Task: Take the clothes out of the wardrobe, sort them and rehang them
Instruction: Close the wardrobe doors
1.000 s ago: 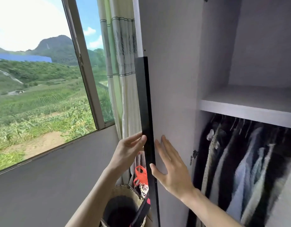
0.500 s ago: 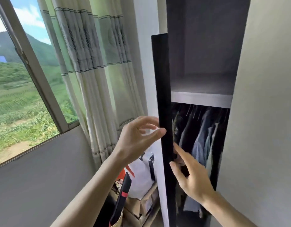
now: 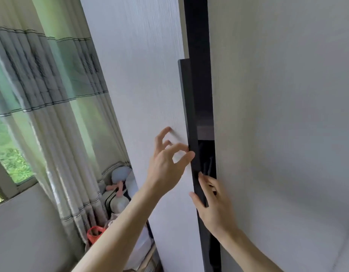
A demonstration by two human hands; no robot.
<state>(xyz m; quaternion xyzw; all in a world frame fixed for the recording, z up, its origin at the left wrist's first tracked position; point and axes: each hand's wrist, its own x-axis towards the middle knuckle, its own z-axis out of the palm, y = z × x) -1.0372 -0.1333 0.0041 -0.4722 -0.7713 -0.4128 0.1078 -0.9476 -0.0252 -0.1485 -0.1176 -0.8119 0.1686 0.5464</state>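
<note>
White wardrobe door (image 3: 146, 75), black edge strip (image 3: 189, 105); left grip (image 3: 165, 165) pinches strip, right grip (image 3: 217, 209) clasps it

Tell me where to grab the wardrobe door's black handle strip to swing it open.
Grip the black handle strip low down, from the gap on its right: fingers hooked behind its free edge, thumb in front, the grip the right hand has. Its left edge meets the door panel.

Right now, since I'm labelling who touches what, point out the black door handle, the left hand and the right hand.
black door handle (image 3: 191, 114), head view, front face above the hands.
left hand (image 3: 165, 165), head view, back of the hand.
right hand (image 3: 215, 205), head view, back of the hand.
</note>
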